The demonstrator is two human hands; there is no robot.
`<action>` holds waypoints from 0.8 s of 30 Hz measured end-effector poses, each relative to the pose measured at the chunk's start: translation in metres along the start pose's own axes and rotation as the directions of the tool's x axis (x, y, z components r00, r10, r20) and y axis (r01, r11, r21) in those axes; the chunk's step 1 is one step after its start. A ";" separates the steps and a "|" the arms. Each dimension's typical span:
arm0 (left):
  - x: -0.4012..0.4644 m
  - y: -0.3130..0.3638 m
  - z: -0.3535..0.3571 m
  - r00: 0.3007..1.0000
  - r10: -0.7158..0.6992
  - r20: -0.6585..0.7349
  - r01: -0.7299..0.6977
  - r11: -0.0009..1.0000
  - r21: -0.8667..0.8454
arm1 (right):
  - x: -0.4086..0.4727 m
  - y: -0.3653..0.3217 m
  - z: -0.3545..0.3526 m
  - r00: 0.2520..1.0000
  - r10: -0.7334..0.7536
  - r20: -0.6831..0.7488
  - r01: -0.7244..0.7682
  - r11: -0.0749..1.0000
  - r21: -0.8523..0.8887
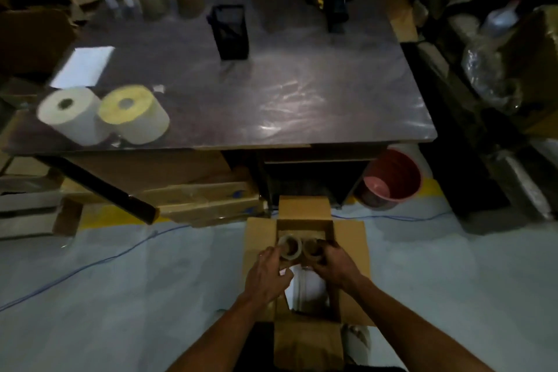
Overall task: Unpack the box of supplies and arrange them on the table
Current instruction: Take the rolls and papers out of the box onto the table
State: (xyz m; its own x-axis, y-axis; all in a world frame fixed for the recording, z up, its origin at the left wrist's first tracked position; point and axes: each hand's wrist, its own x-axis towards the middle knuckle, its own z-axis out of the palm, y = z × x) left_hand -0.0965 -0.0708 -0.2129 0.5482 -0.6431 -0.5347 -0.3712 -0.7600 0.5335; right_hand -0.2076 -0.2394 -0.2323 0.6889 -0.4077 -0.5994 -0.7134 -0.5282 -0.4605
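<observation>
The open cardboard box [305, 254] sits on the floor just before the worktop [271, 93]. Inside it, the left hand [267, 273] has its grip closed around one tape roll [290, 247], the right hand [335, 263] around another roll [312, 248]. The worktop's middle and right lie bare; two paper rolls [102, 113] stand near its front-left edge.

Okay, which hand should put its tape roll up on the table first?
Probably the left hand: its tape roll sits on the side of the two brown rolls already standing at the table's far left.
</observation>
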 end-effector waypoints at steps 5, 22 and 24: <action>0.057 -0.035 0.063 0.998 0.060 0.017 -0.060 0.997 0.039 | 0.044 0.052 0.061 0.996 0.085 0.026 -0.085 0.996 -0.025; 0.175 -0.126 0.192 0.976 0.213 -0.041 -0.205 0.967 0.148 | 0.151 0.123 0.170 0.996 0.045 -0.082 -0.057 0.988 -0.146; 0.184 -0.129 0.195 0.982 0.187 -0.024 -0.181 0.970 0.164 | 0.162 0.128 0.172 0.995 0.053 -0.079 -0.067 0.982 -0.179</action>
State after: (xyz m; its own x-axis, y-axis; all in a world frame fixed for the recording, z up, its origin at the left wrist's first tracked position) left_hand -0.0936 -0.1099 -0.5077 0.4867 -0.7717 -0.4093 -0.5824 -0.6359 0.5064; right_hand -0.2095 -0.2452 -0.5005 0.6578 -0.4931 -0.5694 -0.7233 -0.6243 -0.2950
